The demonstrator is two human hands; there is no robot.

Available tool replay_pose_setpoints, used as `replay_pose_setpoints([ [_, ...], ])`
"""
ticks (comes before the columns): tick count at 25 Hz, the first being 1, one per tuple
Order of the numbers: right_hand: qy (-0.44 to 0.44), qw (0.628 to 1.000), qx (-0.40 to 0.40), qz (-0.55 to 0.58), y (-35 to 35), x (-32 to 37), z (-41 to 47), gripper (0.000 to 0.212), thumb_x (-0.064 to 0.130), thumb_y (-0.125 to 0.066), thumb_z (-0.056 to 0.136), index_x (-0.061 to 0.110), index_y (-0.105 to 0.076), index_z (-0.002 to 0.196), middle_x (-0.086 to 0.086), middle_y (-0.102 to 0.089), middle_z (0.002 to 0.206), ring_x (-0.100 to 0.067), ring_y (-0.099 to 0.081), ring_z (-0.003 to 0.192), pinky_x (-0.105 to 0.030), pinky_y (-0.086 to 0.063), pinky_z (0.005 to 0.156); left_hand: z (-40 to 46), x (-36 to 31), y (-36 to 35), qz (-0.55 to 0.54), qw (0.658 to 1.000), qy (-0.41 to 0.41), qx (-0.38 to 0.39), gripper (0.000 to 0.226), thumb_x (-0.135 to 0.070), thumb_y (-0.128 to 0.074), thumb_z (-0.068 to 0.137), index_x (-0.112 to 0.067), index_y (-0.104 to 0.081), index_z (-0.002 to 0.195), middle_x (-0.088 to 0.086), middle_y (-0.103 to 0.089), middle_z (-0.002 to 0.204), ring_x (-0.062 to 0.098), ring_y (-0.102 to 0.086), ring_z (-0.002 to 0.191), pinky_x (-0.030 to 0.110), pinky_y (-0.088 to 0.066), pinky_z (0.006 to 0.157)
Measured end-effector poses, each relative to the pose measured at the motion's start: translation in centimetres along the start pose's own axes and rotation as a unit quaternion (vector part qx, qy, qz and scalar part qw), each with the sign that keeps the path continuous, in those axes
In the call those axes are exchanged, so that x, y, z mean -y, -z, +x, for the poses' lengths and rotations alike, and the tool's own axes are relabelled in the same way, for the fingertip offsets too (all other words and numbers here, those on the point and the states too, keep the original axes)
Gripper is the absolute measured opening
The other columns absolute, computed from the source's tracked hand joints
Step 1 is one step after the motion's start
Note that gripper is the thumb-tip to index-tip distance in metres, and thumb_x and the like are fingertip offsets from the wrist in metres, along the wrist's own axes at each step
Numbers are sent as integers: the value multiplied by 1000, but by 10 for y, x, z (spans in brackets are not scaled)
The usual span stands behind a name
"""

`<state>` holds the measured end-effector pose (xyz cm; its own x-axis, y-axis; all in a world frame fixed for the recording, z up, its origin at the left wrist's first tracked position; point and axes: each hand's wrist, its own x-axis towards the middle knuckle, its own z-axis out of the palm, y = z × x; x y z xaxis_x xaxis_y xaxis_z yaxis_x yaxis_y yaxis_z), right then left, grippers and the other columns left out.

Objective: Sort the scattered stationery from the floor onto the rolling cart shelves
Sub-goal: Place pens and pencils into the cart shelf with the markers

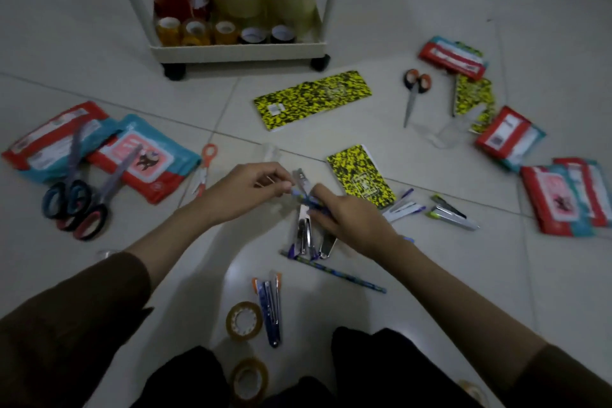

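Dim room, pale tiled floor strewn with notebooks, scissors, tape; left hand and right hand both pinching staplers over floor, rolling cart beyond holding tape rolls.

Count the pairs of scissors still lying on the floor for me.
4 visible. Two dark-handled pairs lie across the red-and-teal packets on the left, an orange-handled pair sits beside the left hand, and one pair lies right of the cart. Others may be hidden.
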<state>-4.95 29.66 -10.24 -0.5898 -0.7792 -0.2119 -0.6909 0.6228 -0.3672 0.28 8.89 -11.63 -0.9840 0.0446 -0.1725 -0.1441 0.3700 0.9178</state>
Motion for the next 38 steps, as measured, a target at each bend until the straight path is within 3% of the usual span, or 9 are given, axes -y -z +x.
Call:
replay_pose_setpoints([
  [4,19,993,108,-33,-18,-26,-49,45,49,-53,88,15,-53,117,-6,-56,116,-28,-58,103,-38,-45,72,12,1,-19,60,998,-26,8,31,-12,-55,91,-41,-61,81,-20,-66,81,-1,-61,81,14,-45,72],
  [8,29,989,120,-77,-31,-37,-61,39,49,-53,87,17,-54,110,-3,-50,115,-24,-55,103,-35,-43,66,24,1,-28,81,996,-33,19,21,-10,-51,92,-25,-65,88,-10,-68,87,7,-62,81,19,-44,70],
  [16,-50,998,25,-39,-1,-54,-64,32,44,-33,71,22,-47,89,-8,-57,78,-32,-59,81,-28,-31,59,31,-9,-41,36,997,-36,63,21,-4,-48,94,-17,-64,92,-1,-68,88,0,-61,78,10,-44,72],
  [19,-106,990,-64,60,21,-55,-49,17,37,-47,87,27,-36,79,3,-45,60,-31,-57,66,-30,-31,55,33,-15,-40,-2,998,-25,53,21,-4,-47,94,-18,-63,97,1,-67,92,4,-62,83,10,-45,73],
  [23,-76,950,-121,277,38,-42,-12,15,27,-47,96,33,-42,84,8,-44,64,-9,-42,56,-28,-35,58,39,-41,-41,-97,994,-59,10,23,-20,-50,95,-32,-52,113,-8,-62,110,10,-58,105,18,-45,84],
  [27,-9,889,-218,403,39,-12,22,10,12,-46,96,10,-46,106,-10,-55,83,-9,-48,76,-26,-40,70,42,-70,-43,-180,971,-141,-74,27,-24,-49,90,-34,-51,116,-13,-62,109,8,-57,111,21,-47,91],
  [31,-43,819,-302,487,41,1,48,17,14,-52,94,22,-56,80,14,-56,65,4,-50,60,-15,-42,59,42,-72,-38,-136,965,-157,-160,25,-17,-56,90,-32,-60,110,-21,-65,104,2,-61,101,16,-48,87],
  [35,-75,799,-268,533,21,-1,59,15,5,-48,94,8,-62,90,-3,-63,79,-5,-59,71,-20,-48,68,37,-61,-41,-87,972,-124,-178,33,-13,-61,87,-41,-58,105,-20,-62,105,-4,-60,98,14,-49,81],
  [38,-93,793,-199,569,0,-2,55,25,-16,-40,90,3,-56,93,-6,-58,84,2,-59,70,-16,-48,71,33,-46,-46,-32,983,-85,-161,24,-11,-66,83,-26,-63,102,-3,-59,108,6,-57,100,23,-50,80],
])
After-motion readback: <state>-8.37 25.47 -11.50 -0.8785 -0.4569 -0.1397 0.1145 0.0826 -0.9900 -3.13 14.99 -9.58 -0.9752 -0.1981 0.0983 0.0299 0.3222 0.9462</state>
